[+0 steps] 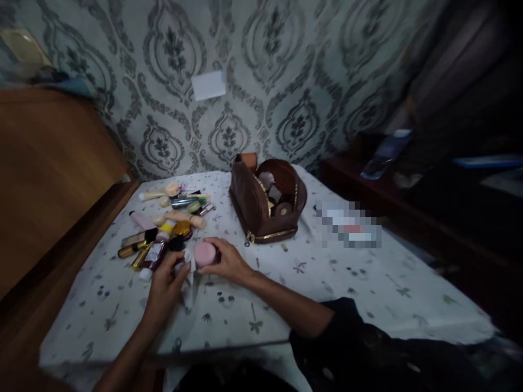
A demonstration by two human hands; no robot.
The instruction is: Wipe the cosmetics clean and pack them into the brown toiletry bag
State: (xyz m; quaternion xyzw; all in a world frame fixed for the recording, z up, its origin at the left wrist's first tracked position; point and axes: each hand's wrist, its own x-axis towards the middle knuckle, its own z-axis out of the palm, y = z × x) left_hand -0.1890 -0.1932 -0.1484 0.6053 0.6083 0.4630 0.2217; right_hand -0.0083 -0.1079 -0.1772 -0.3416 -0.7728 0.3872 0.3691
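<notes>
Pink jar (pixel 205 254) sat in the right hand (pixel 231 262), in front of the bag (pixel 250 204) and to its left; thumb and fingers curved part-way round it. The left hand (pixel 165 283), farther left of the bag, was nearly closed, pinching a thin white sheet (pixel 188 291). Whether the jar touched the table could not be told. Left of the bag lay crowded cosmetics (pixel 192 220). Beneath the bag spread a white cloth (pixel 322 288) with leafy prints; right of it lay a pixelated item (pixel 349 224). Behind the bag rose damask wallpaper (pixel 229 139), bearing a white card (pixel 208 85). Brown wood panelling (pixel 53 174) stood well left of the bag, a dim ledge (pixel 347 174) to its right.
</notes>
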